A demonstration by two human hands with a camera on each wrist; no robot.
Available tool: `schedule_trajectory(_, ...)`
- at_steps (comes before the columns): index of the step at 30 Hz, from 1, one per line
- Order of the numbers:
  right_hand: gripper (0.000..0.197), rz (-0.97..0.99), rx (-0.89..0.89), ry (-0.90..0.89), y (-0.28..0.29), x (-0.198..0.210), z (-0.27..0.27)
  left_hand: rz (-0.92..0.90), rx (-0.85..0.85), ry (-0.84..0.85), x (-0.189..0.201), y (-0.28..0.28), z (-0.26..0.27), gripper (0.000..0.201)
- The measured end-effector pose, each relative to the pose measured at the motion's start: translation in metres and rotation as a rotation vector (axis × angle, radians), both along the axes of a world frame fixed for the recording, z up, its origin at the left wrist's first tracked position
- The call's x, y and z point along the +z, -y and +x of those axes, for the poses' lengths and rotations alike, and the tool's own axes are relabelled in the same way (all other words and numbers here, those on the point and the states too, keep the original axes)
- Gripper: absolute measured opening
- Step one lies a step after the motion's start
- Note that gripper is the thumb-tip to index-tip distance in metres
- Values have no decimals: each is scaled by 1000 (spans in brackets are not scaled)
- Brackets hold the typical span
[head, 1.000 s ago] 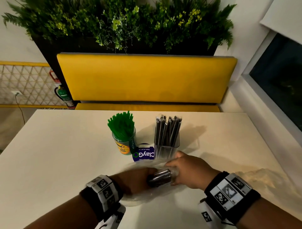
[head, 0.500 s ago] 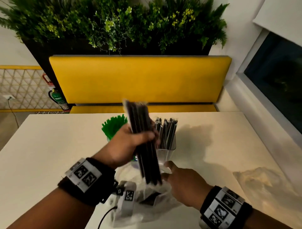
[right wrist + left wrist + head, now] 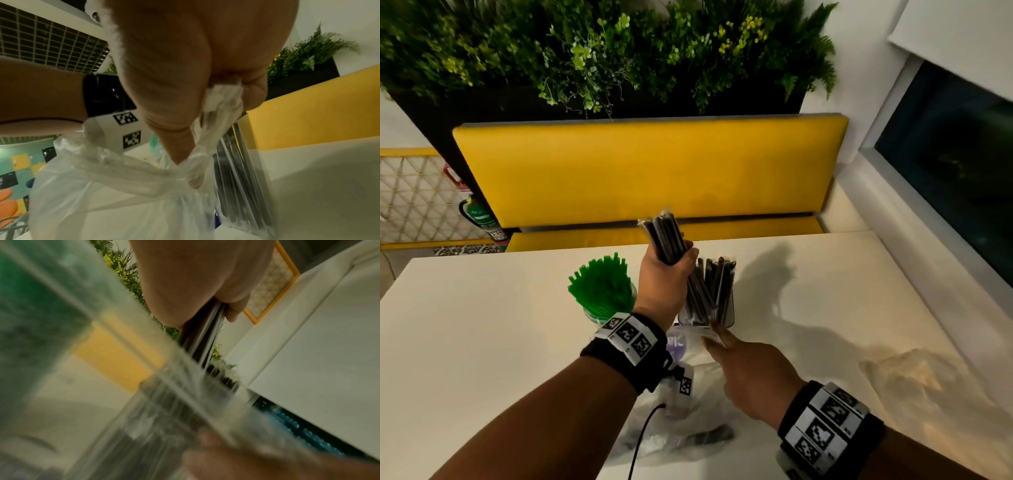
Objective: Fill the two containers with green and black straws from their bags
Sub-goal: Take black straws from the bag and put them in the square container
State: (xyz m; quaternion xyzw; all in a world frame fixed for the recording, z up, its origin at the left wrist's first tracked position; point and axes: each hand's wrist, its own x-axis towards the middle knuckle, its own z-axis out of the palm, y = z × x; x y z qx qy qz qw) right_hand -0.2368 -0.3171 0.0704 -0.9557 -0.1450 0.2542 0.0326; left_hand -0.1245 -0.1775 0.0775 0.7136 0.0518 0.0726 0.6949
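Note:
My left hand [image 3: 666, 274] grips a bundle of wrapped black straws [image 3: 666, 240], tilted with its lower end inside the clear square container [image 3: 709, 308], which holds more black straws. The same bundle [image 3: 205, 337] shows under my left thumb in the left wrist view. Green straws [image 3: 601, 284] fill the round cup [image 3: 594, 317] just left of it. My right hand [image 3: 750, 373] pinches the edge of the clear plastic bag [image 3: 123, 186] on the table in front of the container; a few black straws [image 3: 709, 437] lie inside it.
The pale table [image 3: 482, 342] carries a purple-labelled item [image 3: 676, 342] behind my left wrist. A yellow bench [image 3: 647, 171] and a planter of greenery [image 3: 602, 51] stand beyond the far edge. A window [image 3: 955, 154] is at the right.
My left hand drew the black straw bundle out of the bag, raised it and carried it forward until its lower end entered the clear container. My right hand kept holding the bag.

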Motion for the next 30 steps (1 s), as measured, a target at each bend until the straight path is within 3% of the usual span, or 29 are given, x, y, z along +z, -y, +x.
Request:
schedule_trajectory(5, 74, 30, -1, 16, 3, -3, 0, 424, -125, -68, -41, -4, -3, 46)
schedule_trajectory(8, 73, 58, -15, 14, 4, -5, 0, 428, -169, -108, -50, -12, -13, 78)
schedule_trajectory(11, 75, 73, -15, 25, 4, -6, 0, 333, -191, -12, -34, -21, -16, 117)
schedule_trajectory(14, 76, 62, -30, 10, 5, -7, 0, 519, -186, 264, -5, -19, -14, 107)
schedule_trajectory(17, 74, 79, -31, 5, 5, -6, -1, 1065, -231, 530, 9, -6, -7, 81)
schedule_trajectory(19, 73, 78, -32, 7, 5, -4, -1, 1354, -449, 459, 0, 4, -7, 70)
schedule_trajectory(21, 72, 65, -36, 18, 2, 0, 0, 1500, -635, 307, -17, 3, -9, 68)
schedule_trajectory(23, 70, 67, -36, 23, 1, 3, 1, 1475, -662, 258, -21, -2, -10, 74)
schedule_trajectory(27, 72, 81, -46, 8, 4, 4, 2, 1176, -539, 291, 12, -16, -20, 91)
schedule_trajectory(28, 73, 91, -49, 7, 5, 4, 2, 1101, -471, 371, 23, -23, -28, 83)
schedule_trajectory(30, 75, 122, -36, 18, 3, 6, 0, 939, -390, 603, 39, -38, -52, 48)
